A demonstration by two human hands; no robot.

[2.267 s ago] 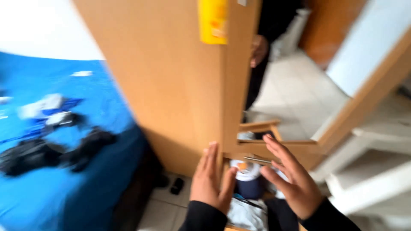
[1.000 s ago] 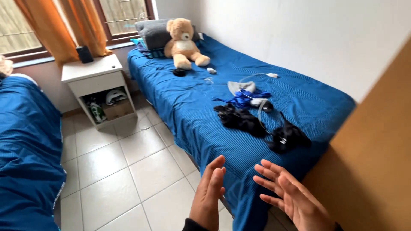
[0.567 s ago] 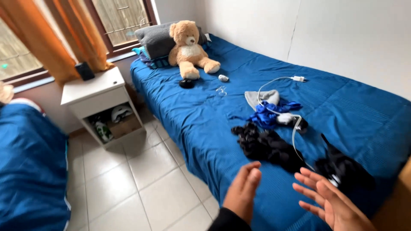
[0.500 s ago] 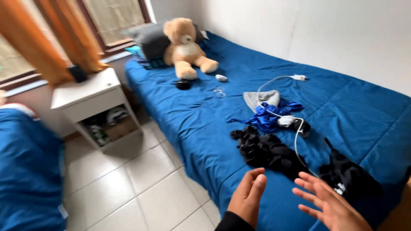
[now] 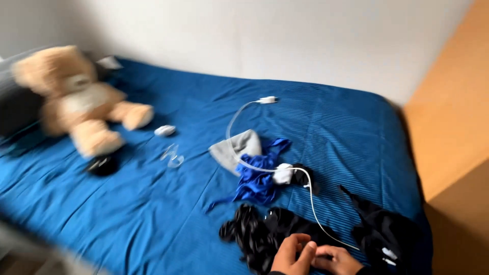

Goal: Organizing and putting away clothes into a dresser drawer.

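The black clothing [image 5: 265, 231] is a crumpled, dark pile that lies on the blue bed [image 5: 127, 214], near the lower edge of the head view, just below a blue garment [image 5: 257, 181]. Its folds look ribbed and bunched, and the picture is a little blurred, so the kind of cloth cannot be told. A thin white cable [image 5: 310, 203] runs over the right part of the pile and goes up in a curve to a small white plug [image 5: 267, 100] higher on the bed.

Both hands are at the bottom edge, close together, and they touch each other. The left hand [image 5: 291, 253] rests on the black clothing with its fingers [image 5: 300, 240] bent and held close together; it seems to press or take the cloth, but a clear pinch cannot be seen. The right hand [image 5: 336, 258] lies just beside it, its back upward and the fingers curled inward toward the left hand; whether they hold anything cannot be told.

A second black garment [image 5: 384, 234] lies to the right of the hands, near a wooden panel [image 5: 453, 127]. A grey cloth [image 5: 235, 150] lies above the blue garment. At the left a tan teddy bear [image 5: 76, 99] sits blurred, with a small black object [image 5: 103, 165] and a small white object [image 5: 164, 131] near it.
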